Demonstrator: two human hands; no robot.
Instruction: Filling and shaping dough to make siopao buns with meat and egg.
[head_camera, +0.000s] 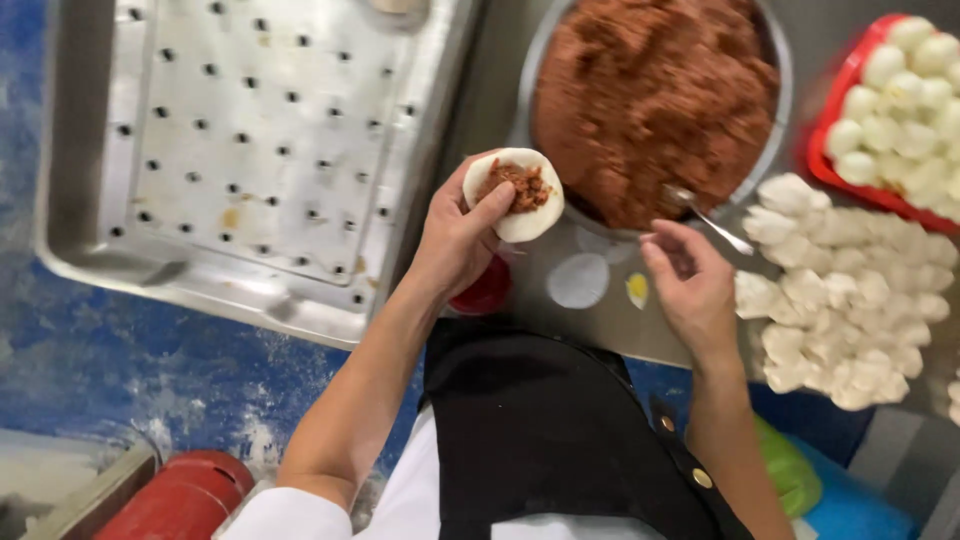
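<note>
left hand (462, 232) cups a round dough wrapper (514, 194) with brown filling, just left of the metal filling bowl (655, 100). right hand (690, 280) pinches a spoon (705, 215), tip in the bowl's near edge.

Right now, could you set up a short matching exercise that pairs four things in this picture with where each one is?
Things:
1. dough round
2. spoon
3. perforated tray
4. dough pieces

Places:
A. piled on the counter at the right
B. held in the right hand, bowl end at the filling
C. cupped in the left hand, filling on it
D. on the left, beside the bowl of filling

Pairs: 1-C, 2-B, 3-D, 4-A
</note>
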